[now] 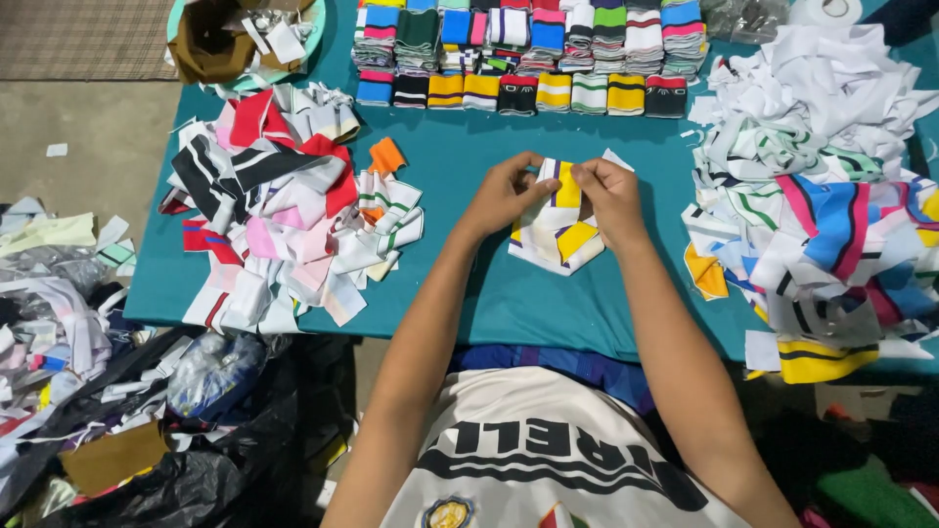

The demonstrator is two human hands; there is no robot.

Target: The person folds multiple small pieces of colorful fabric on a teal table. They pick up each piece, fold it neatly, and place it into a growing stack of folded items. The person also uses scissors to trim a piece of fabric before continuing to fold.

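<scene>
— Pinching: left hand [504, 196] and right hand [611, 196] both grip a striped cloth strip [565, 186], mid-table [469, 166], above a small stack [558, 240].
— Tip? 
— Probably square the edges, keep it taut.

Neat rows of folded striped bands [528, 49] are lining the far edge of the teal surface [460, 284]. A loose heap of red, black and white strips [284, 215] is lying at the left, another mixed pile [822, 186] is spreading at the right, and black bags with scraps [176, 450] are sitting on the floor.
</scene>
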